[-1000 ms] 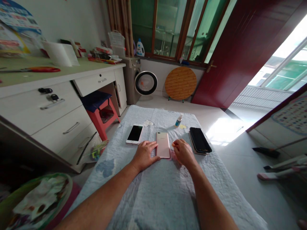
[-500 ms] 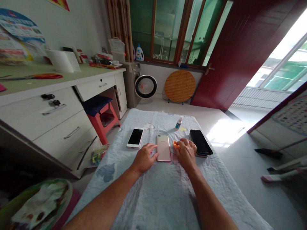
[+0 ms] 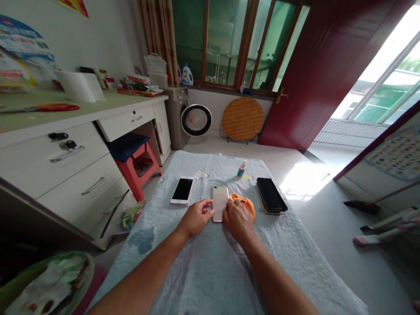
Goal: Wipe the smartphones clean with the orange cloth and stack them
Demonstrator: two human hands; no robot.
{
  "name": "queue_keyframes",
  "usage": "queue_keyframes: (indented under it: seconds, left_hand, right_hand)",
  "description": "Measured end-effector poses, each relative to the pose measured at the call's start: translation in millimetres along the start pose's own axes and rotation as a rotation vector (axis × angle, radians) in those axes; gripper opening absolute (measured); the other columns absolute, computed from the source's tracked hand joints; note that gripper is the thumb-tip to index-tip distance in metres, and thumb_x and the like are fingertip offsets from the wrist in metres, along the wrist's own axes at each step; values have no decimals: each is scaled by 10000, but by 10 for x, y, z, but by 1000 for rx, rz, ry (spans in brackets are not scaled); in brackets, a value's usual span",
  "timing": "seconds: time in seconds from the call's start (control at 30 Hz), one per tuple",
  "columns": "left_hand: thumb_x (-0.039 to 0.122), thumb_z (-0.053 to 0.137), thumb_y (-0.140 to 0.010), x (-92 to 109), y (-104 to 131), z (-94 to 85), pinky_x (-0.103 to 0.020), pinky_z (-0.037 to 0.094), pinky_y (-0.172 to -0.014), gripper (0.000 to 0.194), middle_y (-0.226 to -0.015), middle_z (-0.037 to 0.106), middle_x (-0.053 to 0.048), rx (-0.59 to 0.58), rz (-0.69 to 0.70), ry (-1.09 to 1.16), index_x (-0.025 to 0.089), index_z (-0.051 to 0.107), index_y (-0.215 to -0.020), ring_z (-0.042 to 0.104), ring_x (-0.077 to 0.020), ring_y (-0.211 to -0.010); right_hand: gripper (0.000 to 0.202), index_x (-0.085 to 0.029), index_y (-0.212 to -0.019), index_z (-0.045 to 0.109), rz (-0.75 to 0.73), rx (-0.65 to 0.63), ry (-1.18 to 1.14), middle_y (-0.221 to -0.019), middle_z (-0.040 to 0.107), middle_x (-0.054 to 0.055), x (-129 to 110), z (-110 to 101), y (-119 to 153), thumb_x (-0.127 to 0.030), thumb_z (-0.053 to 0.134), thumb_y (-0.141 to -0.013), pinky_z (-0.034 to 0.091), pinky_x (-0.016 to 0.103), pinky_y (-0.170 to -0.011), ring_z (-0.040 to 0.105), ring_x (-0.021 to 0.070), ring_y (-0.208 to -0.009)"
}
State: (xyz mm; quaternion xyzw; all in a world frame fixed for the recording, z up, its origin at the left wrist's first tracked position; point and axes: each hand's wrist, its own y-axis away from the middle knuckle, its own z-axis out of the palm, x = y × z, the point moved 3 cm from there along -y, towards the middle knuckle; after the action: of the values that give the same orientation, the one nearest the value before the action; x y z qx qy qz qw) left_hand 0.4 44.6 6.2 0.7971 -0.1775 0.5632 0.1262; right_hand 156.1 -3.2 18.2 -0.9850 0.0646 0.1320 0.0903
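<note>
A rose-gold phone lies back side up on the cloth-covered table, its camera end pointing away from me. My left hand has its fingers and thumb closed at the phone's left edge. Along the right edge, my right hand grips the phone with bent fingers, and the thumb is mostly hidden. Partly under and behind that hand rests a crumpled orange cloth. Left of the phone is a white-framed phone, screen up. To the right sits a black phone on top of another.
A small spray bottle stands beyond the phones on the pale blue table cover. At left are a white desk, a red stool and a bin. A washing machine with its door open stands behind.
My right hand has let go of the orange cloth, which now lies spread wider, and has moved left onto the phone's right edge. My left hand has closed on the left edge.
</note>
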Motion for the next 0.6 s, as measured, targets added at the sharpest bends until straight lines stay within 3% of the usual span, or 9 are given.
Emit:
queue_keyframes:
  seconds: [0.27, 0.43, 0.6]
  left_hand:
    - [263, 623, -772, -54, -23, 30, -371, 523, -917, 388, -1118, 701, -119, -48, -7, 131, 120, 625, -1134, 668, -227, -1004]
    - [297, 704, -709, -42, -11, 40, -378, 530, -880, 448, -1063, 710, -126, -48, -46, 235, 123, 633, -1115, 676, -250, -968]
    - [320, 759, -680, 0, -2, 48, -401, 510, -925, 412, -1086, 710, -118, -55, -12, 331, 157, 671, -1048, 655, -272, -1035]
  right_hand:
    - [248, -167, -1015, 657, 125, 17, -201, -991, 640, 102, 13, 2, -20, -235, 512, -826, 383, 285, -749, 583, 203, -881]
    - [283, -168, -1007, 654, 211, 76, -487, -886, 673, 57, 163, 84, -82, -225, 528, -760, 450, 282, -737, 609, 195, -848]
    - [446, -172, -1127, 616, 258, 174, -834, -875, 683, 41, 176, 155, -117, -268, 592, -693, 497, 276, -637, 623, 180, -731]
